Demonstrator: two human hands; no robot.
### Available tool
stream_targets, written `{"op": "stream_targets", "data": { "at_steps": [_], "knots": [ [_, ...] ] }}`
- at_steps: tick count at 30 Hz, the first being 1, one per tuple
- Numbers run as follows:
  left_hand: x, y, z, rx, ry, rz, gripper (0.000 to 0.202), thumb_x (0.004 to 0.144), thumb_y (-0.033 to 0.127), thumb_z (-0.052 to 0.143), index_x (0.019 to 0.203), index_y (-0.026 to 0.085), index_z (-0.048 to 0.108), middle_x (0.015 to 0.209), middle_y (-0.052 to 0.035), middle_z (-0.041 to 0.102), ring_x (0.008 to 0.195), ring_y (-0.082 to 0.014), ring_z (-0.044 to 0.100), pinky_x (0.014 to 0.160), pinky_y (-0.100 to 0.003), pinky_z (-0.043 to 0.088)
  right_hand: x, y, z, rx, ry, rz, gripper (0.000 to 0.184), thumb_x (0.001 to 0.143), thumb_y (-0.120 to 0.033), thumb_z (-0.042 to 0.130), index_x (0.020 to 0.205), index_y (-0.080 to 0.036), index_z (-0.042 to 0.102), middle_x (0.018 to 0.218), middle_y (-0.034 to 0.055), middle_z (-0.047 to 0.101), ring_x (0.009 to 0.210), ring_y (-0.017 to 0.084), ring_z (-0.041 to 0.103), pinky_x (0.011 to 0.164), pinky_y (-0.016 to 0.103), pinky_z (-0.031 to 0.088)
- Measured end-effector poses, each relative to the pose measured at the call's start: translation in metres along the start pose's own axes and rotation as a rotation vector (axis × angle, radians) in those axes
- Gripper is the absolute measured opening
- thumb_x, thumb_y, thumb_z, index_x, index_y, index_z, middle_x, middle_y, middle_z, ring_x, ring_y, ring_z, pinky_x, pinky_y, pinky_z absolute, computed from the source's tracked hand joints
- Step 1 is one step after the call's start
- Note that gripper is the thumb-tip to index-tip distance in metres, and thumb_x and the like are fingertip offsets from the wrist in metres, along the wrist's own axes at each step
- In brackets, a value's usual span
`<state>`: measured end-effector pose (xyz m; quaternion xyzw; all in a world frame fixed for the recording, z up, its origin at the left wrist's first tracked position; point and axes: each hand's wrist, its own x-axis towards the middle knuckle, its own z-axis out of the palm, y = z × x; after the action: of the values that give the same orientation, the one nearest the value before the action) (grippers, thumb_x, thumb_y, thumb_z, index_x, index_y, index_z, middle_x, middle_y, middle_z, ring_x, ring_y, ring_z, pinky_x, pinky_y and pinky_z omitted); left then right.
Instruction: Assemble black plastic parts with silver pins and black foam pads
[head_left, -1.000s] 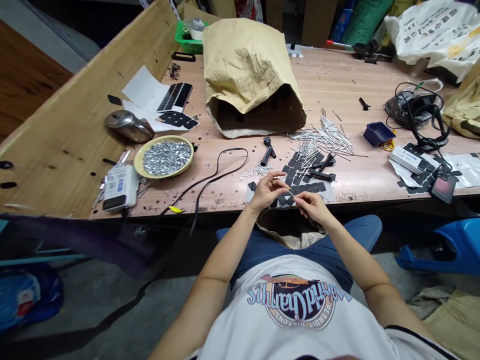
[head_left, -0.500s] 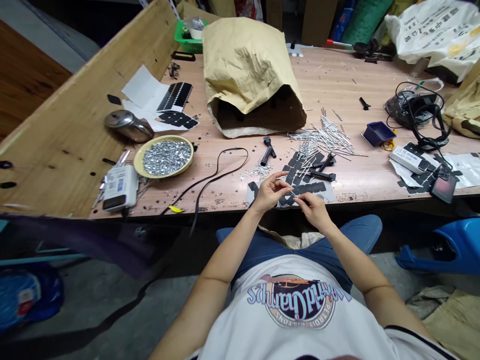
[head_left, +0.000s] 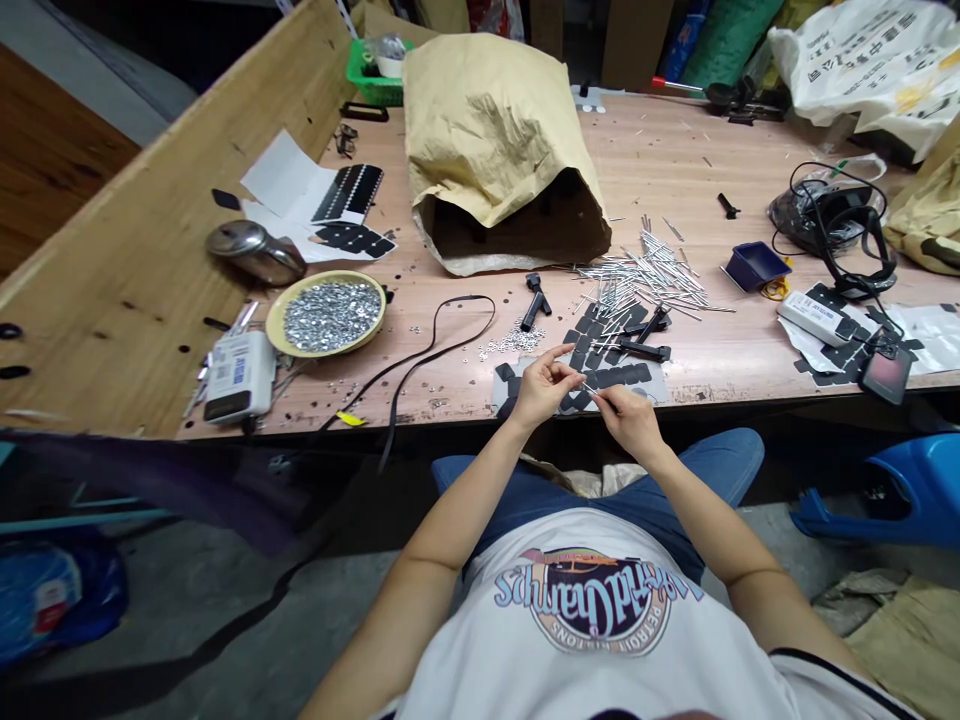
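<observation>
Over the table's front edge, my left hand (head_left: 546,388) and my right hand (head_left: 630,418) meet fingertip to fingertip. Between them shows a short stretch of a thin metal rod (head_left: 590,388), pinched in my right thumb and fingers. My left thumb and index finger are closed at its other end; any small piece in them is too tiny to make out. Beneath lies a sheet of black pads (head_left: 619,377). Just beyond are a pile of similar metal rods (head_left: 656,275), several black plastic parts (head_left: 645,350) and a scatter of tiny metal pieces (head_left: 517,340).
A large brown paper sack (head_left: 495,130) lies open toward me. On the left stand a yellow bowl (head_left: 274,325) of small metal pieces, a white box-shaped device (head_left: 240,375) and a metal cup (head_left: 251,250). A black strap (head_left: 431,355) and, rightward, a dark blue box (head_left: 757,268) lie on the table.
Almost nothing differs. My right hand has shifted very slightly at the rod, and the whole view has moved a touch.
</observation>
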<state>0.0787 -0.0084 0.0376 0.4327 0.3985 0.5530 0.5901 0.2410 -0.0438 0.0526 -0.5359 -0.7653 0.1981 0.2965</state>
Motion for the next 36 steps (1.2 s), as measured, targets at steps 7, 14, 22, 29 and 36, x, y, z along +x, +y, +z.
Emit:
{"op": "stream_targets", "data": {
  "at_steps": [7,14,22,29,36],
  "knots": [
    [-0.002,0.002,-0.003,0.000,-0.071,0.040,0.062,0.059,0.027,0.081,0.116,0.016,0.058,0.064,0.0022,0.068,0.060,-0.0089,0.062,0.064,-0.021,0.049,0.005,-0.004,-0.010,0.486,-0.297,0.285,0.043,0.082,-0.058,0.048,0.064,-0.019,0.057,0.047,-0.0035,0.051,0.037,0.008,0.043,0.039,0.022,0.036],
    [-0.002,-0.002,-0.004,-0.061,-0.108,0.015,0.070,0.059,0.032,0.082,0.122,0.016,0.055,0.068,0.0000,0.070,0.061,-0.0108,0.064,0.064,-0.022,0.050,0.005,-0.009,-0.007,0.816,-0.302,0.444,0.045,0.066,-0.062,0.063,0.067,-0.017,0.060,0.055,-0.0028,0.057,0.037,0.004,0.041,0.033,0.018,0.032],
    [-0.004,-0.011,-0.001,-0.151,-0.113,-0.021,0.074,0.057,0.036,0.083,0.123,0.018,0.054,0.070,-0.0007,0.072,0.066,-0.0127,0.067,0.065,-0.022,0.051,0.006,-0.014,-0.006,0.963,-0.256,0.511,0.043,0.060,-0.056,0.072,0.065,-0.018,0.053,0.054,-0.0046,0.058,0.036,0.004,0.043,0.031,0.016,0.031],
    [-0.004,-0.017,0.002,-0.173,-0.143,-0.061,0.071,0.058,0.038,0.081,0.121,0.017,0.056,0.071,-0.0008,0.071,0.067,-0.0114,0.066,0.069,-0.022,0.050,0.000,-0.013,-0.007,0.963,-0.226,0.516,0.041,0.066,-0.057,0.067,0.069,-0.017,0.058,0.060,-0.0037,0.059,0.036,0.003,0.042,0.031,0.017,0.032],
    [-0.005,-0.018,0.009,-0.155,-0.073,-0.001,0.067,0.060,0.036,0.081,0.120,0.017,0.056,0.066,0.0027,0.068,0.062,-0.0084,0.062,0.067,-0.021,0.049,-0.002,-0.009,-0.005,0.881,-0.191,0.497,0.043,0.065,-0.060,0.067,0.069,-0.017,0.059,0.053,-0.0050,0.055,0.038,0.005,0.045,0.034,0.017,0.036]
  ]
}}
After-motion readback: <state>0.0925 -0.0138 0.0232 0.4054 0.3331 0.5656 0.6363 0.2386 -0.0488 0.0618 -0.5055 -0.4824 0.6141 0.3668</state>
